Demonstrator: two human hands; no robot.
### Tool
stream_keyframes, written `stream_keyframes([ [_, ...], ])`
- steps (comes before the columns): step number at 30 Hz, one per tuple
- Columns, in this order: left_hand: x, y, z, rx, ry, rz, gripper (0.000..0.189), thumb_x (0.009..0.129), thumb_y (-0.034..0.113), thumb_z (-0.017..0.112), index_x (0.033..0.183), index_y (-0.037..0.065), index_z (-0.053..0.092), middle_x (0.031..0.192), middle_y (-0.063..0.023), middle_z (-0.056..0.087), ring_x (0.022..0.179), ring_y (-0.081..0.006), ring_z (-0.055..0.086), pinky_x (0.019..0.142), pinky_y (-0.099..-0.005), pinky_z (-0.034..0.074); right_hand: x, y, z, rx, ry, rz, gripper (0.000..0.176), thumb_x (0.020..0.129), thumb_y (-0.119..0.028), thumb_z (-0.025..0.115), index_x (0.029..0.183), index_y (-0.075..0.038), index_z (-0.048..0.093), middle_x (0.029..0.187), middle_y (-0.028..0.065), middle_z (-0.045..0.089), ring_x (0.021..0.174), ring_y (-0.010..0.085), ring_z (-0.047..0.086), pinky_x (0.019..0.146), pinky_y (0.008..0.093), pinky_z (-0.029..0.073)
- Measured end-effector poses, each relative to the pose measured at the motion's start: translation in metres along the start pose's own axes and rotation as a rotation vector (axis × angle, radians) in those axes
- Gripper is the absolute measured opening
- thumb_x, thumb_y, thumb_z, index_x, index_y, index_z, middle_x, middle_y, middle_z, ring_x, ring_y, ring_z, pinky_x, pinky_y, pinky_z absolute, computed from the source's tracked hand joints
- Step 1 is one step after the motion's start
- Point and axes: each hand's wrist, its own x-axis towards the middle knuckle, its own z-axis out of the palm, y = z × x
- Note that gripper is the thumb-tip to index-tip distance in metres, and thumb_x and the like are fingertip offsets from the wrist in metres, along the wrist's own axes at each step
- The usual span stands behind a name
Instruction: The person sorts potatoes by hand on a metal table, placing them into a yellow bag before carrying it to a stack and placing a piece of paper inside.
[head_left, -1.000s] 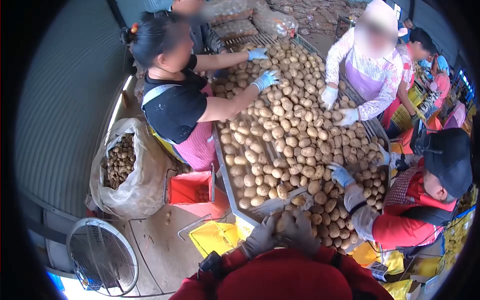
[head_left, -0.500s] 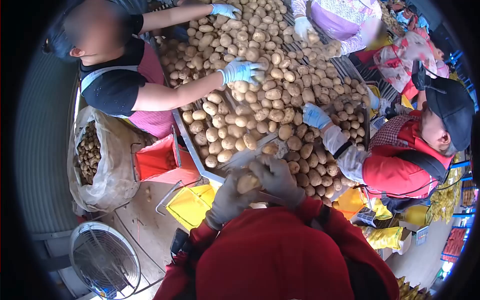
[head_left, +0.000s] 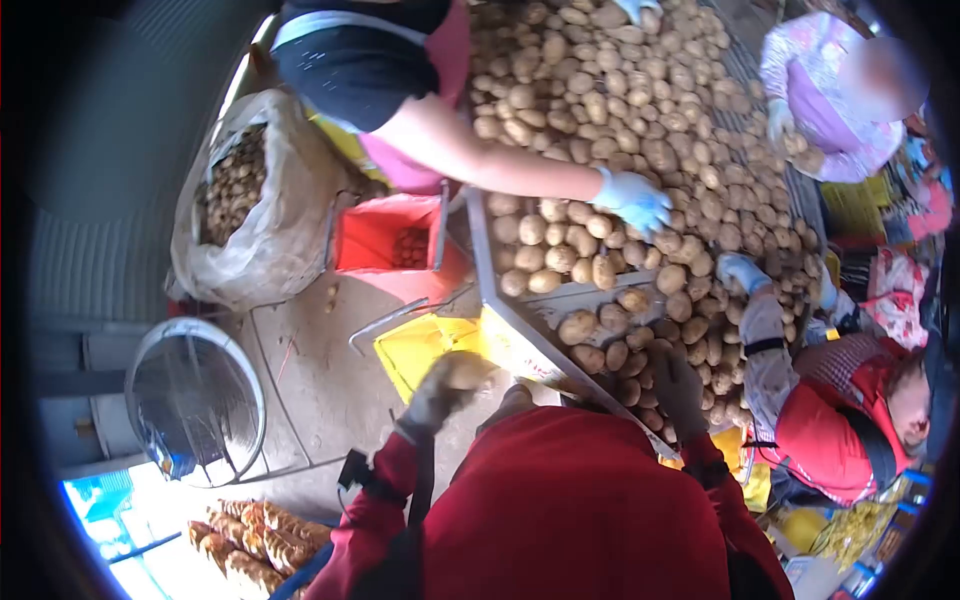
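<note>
My left hand [head_left: 432,396], in a grey glove, is closed around a potato [head_left: 466,370]. It hangs beside the table's near left corner, just in front of a yellow bucket [head_left: 398,362]. My right hand [head_left: 678,388], gloved too, reaches over the table's near edge with fingers stretched onto the pile of potatoes [head_left: 612,350]; no potato shows in its grasp. The metal sorting table [head_left: 483,245] is heaped with brown potatoes.
Across the table a co-worker's blue-gloved hand [head_left: 637,203] touches potatoes; another blue-gloved hand [head_left: 742,272] works at the right. A red bucket [head_left: 372,240], a large sack of potatoes [head_left: 288,190] and a floor fan [head_left: 195,400] stand at the left.
My view has swung left. My hands, earlier together around a potato, are now apart: the left carries the potato toward the yellow bucket, the right is over the pile.
</note>
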Motion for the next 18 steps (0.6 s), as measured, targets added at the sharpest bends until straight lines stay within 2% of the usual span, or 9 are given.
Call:
stream_keyframes([
  [1, -0.003, -0.002, -0.021, 0.165, 0.306, 0.084, 0.058, 0.103, 0.052, 0.058, 0.144, 0.011, 0.054, 0.124, -0.0094, 0.068, 0.091, -0.0153, 0.070, 0.071, -0.0303, 0.057, -0.012, 0.017, -0.008, -0.132, 0.038, 0.086, 0.029, 0.099, -0.026, 0.062, 0.118, -0.005, 0.069, 0.099, 0.0192, 0.070, 0.094, 0.0372, 0.068, 0.084, 0.0465, 0.054],
  [2, 0.030, -0.066, -0.123, 0.396, 0.491, 0.259, 0.054, 0.102, 0.047, 0.060, 0.141, 0.009, 0.056, 0.121, -0.0137, 0.070, 0.090, -0.0233, 0.072, 0.077, -0.0375, 0.058, -0.019, 0.039, -0.004, -0.203, 0.027, 0.100, 0.032, 0.097, -0.025, 0.064, 0.122, -0.006, 0.068, 0.105, 0.0192, 0.070, 0.100, 0.0373, 0.068, 0.087, 0.0459, 0.054],
  [4, 0.026, -0.043, -0.140, 1.193, 0.916, 0.025, 0.063, 0.099, 0.038, 0.064, 0.148, 0.002, 0.047, 0.136, -0.0248, 0.063, 0.112, -0.0364, 0.069, 0.092, -0.0473, 0.055, -0.025, 0.037, -0.012, -0.304, -0.026, -0.004, 0.037, 0.094, -0.026, 0.063, 0.124, -0.004, 0.062, 0.108, 0.0205, 0.070, 0.103, 0.0394, 0.067, 0.086, 0.0474, 0.053],
  [6, 0.049, -0.042, -0.120, 1.128, 0.820, 0.403, 0.061, 0.100, 0.033, 0.063, 0.149, 0.001, 0.046, 0.136, -0.0248, 0.063, 0.112, -0.0350, 0.069, 0.092, -0.0451, 0.055, -0.014, -0.005, -0.018, -0.281, -0.085, -0.205, 0.043, 0.091, -0.029, 0.064, 0.124, -0.003, 0.059, 0.114, 0.0220, 0.067, 0.107, 0.0405, 0.065, 0.087, 0.0509, 0.052],
  [9, 0.087, -0.033, -0.022, 1.165, 0.473, 0.663, 0.048, 0.100, 0.010, 0.061, 0.146, 0.001, 0.052, 0.133, -0.0202, 0.066, 0.106, -0.0284, 0.071, 0.086, -0.0360, 0.057, 0.003, -0.007, 0.014, -0.288, 0.068, -0.662, 0.044, 0.089, -0.029, 0.067, 0.128, -0.007, 0.060, 0.132, 0.0181, 0.060, 0.126, 0.0359, 0.057, 0.103, 0.0531, 0.044],
  [10, 0.074, -0.002, 0.064, 1.127, 0.372, 0.486, 0.047, 0.099, 0.009, 0.061, 0.144, 0.003, 0.055, 0.128, -0.0191, 0.067, 0.105, -0.0307, 0.071, 0.085, -0.0374, 0.057, 0.007, 0.008, 0.025, -0.322, 0.048, -0.696, 0.044, 0.090, -0.028, 0.066, 0.129, -0.008, 0.060, 0.135, 0.0164, 0.059, 0.130, 0.0346, 0.054, 0.107, 0.0525, 0.041],
  [13, 0.124, -0.012, 0.149, 1.439, -0.163, 0.879, 0.038, 0.098, 0.020, 0.062, 0.132, 0.003, 0.060, 0.129, -0.0224, 0.063, 0.109, -0.0446, 0.064, 0.093, -0.0485, 0.053, -0.004, 0.046, 0.051, -0.369, 0.014, -0.671, 0.043, 0.092, -0.025, 0.065, 0.131, -0.010, 0.060, 0.139, 0.0122, 0.057, 0.137, 0.0317, 0.049, 0.114, 0.0502, 0.036],
  [15, 0.143, -0.016, 0.204, 1.439, -0.299, 0.644, 0.034, 0.098, 0.020, 0.060, 0.129, 0.007, 0.063, 0.133, -0.0221, 0.061, 0.113, -0.0447, 0.062, 0.095, -0.0506, 0.052, -0.023, 0.080, 0.031, -0.350, 0.037, -0.527, 0.041, 0.092, -0.022, 0.064, 0.131, -0.013, 0.061, 0.137, 0.0103, 0.059, 0.137, 0.0308, 0.050, 0.116, 0.0482, 0.036],
  [18, 0.191, -0.020, 0.269, 1.497, -0.443, 0.824, 0.042, 0.097, 0.019, 0.059, 0.138, 0.012, 0.056, 0.135, -0.0194, 0.060, 0.108, -0.0444, 0.065, 0.088, -0.0506, 0.055, -0.038, 0.094, 0.005, -0.458, 0.014, -0.486, 0.044, 0.088, -0.027, 0.069, 0.130, -0.015, 0.064, 0.134, 0.0083, 0.062, 0.139, 0.0308, 0.049, 0.119, 0.0476, 0.034],
])
